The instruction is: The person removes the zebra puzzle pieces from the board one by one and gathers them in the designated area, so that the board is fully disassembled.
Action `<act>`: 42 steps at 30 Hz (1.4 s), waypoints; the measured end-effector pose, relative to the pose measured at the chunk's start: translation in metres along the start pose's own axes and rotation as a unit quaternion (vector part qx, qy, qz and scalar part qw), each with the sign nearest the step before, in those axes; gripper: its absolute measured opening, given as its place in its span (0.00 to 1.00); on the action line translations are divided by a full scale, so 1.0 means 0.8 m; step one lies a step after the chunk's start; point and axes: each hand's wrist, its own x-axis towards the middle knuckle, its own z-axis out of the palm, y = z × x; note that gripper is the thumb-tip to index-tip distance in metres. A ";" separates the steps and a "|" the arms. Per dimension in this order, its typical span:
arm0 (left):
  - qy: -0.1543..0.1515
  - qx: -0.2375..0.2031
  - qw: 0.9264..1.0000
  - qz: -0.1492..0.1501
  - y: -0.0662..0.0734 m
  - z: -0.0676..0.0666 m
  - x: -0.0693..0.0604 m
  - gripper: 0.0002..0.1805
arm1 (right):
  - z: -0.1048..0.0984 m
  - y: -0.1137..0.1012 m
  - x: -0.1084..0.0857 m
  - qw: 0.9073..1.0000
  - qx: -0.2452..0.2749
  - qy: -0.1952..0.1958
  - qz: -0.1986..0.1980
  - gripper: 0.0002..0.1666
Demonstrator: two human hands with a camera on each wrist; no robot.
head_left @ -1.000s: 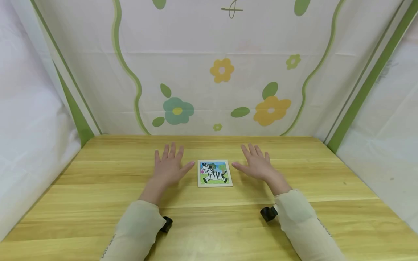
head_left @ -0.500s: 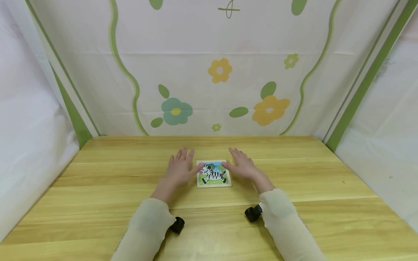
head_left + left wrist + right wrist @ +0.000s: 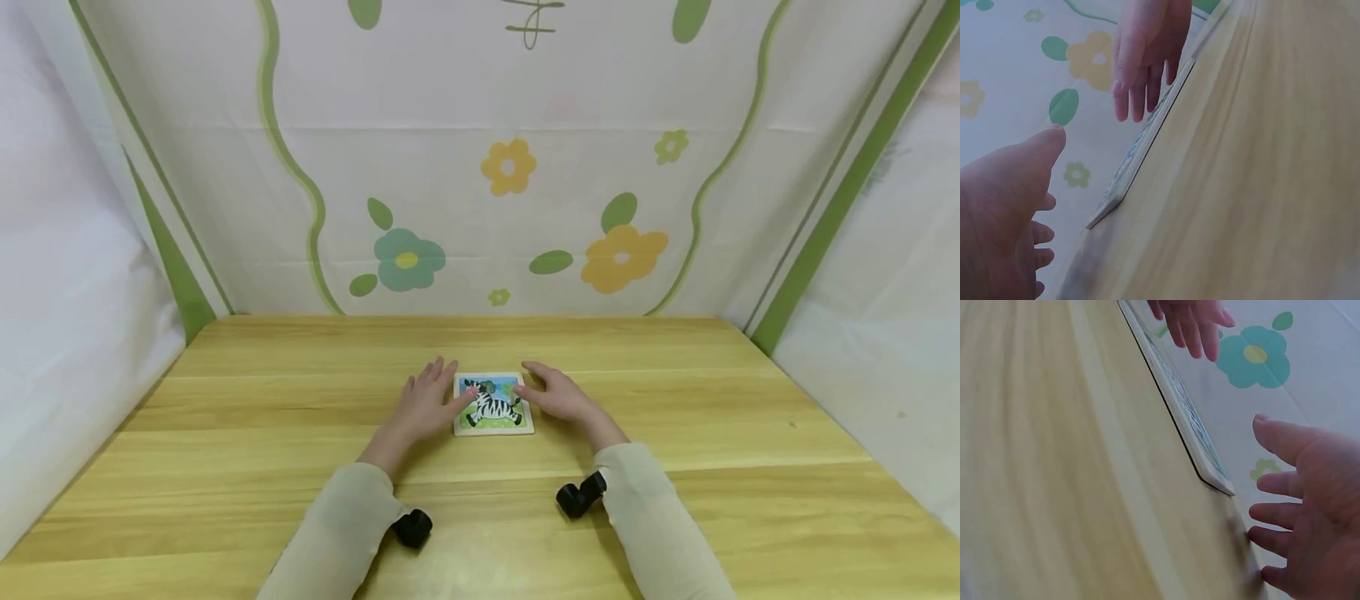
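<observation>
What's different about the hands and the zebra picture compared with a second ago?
The left hand has moved rightward and the right hand leftward, both closing in on the zebra picture. Neither has taken hold of it. The picture still lies flat on the table.

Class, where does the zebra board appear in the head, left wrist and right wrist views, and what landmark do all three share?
Head: zebra board just below centre, between the left hand and the right hand.
Left wrist: a thin slanting strip near the middle, seen almost edge-on, rising rightward.
Right wrist: a similar strip, falling rightward from the top edge.
Shared landmark: the small green flower low on the backdrop.
</observation>
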 end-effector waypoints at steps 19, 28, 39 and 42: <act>-0.022 0.040 0.998 0.046 -0.004 0.024 -0.004 0.40 | 0.022 0.015 0.006 0.995 0.003 0.076 -0.062 0.23; -0.024 0.064 0.995 0.068 0.000 0.026 -0.004 0.39 | 0.022 0.013 0.007 0.994 -0.019 0.081 -0.068 0.22; -0.038 0.074 0.991 0.105 0.000 0.027 -0.003 0.34 | 0.021 0.007 0.010 0.997 -0.027 0.064 -0.044 0.22; -0.044 0.079 0.990 0.110 0.000 0.027 -0.003 0.33 | 0.020 0.006 0.011 0.997 -0.030 0.059 -0.037 0.21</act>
